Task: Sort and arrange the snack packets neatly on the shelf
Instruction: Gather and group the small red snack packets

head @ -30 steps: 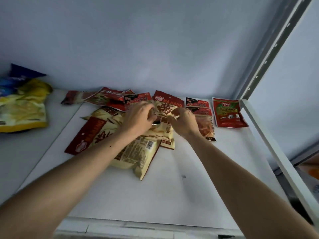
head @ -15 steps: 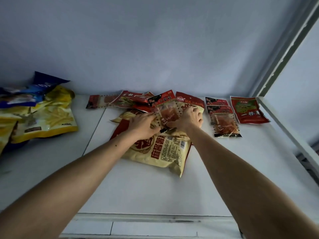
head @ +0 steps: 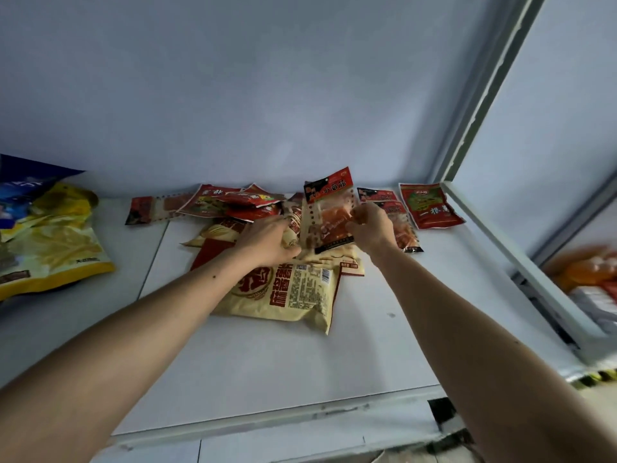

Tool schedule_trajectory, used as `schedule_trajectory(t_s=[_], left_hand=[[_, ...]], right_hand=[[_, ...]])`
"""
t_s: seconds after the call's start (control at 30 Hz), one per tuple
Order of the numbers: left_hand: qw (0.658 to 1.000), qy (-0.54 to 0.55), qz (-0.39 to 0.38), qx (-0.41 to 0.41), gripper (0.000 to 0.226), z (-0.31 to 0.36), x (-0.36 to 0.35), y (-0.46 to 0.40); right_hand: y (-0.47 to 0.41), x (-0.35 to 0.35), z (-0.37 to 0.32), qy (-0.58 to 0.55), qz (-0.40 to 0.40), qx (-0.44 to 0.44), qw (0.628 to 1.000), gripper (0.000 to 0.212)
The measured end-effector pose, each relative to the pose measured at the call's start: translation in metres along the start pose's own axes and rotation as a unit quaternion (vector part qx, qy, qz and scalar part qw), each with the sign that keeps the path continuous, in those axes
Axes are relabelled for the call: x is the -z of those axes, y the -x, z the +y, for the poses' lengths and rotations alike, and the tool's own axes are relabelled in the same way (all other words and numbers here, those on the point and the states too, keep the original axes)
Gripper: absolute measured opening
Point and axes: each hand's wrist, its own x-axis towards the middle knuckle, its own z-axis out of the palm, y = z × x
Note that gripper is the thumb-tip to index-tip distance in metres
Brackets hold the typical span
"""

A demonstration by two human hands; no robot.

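White shelf (head: 253, 362); red-topped packet (head: 329, 208) now upright in right hand (head: 370, 228); left hand (head: 267, 242) flat on pile

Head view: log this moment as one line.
right hand: lifts clear red-topped packet | left hand: rests on packet pile | sorted: red packet flat at right | shelf

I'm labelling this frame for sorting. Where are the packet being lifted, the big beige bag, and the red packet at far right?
lifted packet (head: 329, 208), head view, clear window
big beige bag (head: 293, 292), head view, printed back panel
red packet (head: 429, 208), head view, middle of front
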Motion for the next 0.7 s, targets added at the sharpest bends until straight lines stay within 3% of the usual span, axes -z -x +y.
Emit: schedule_trajectory(t_s=[0.17, 0.3, 0.43, 0.6, 0.7], left_hand=[[0.999, -0.028, -0.011, -0.026, 0.081, 0.045, -0.001, -0.004], [0.993, -0.049, -0.106, -0.031, 0.105, 0.065, -0.014, -0.014], [0.985, -0.083, -0.146, -0.033, 0.112, 0.073, -0.026, -0.019], [0.996, -0.082, -0.039, -0.025, 0.099, 0.088, -0.036, -0.023], [0.998, -0.059, 0.001, 0.034, 0.095, 0.094, -0.041, -0.029]], right_hand=[[0.002, 0.041, 0.028, -0.029, 0.037, -0.033, 0.998, 0.045], [0.004, 0.071, 0.058, -0.081, 0.027, -0.043, 0.995, 0.068], [0.004, 0.086, 0.086, -0.057, 0.008, -0.08, 0.995, 0.067], [0.003, 0.088, 0.108, -0.054, 0.008, -0.091, 0.994, 0.054], [0.002, 0.086, 0.114, 0.052, 0.01, -0.086, 0.995, 0.047]])
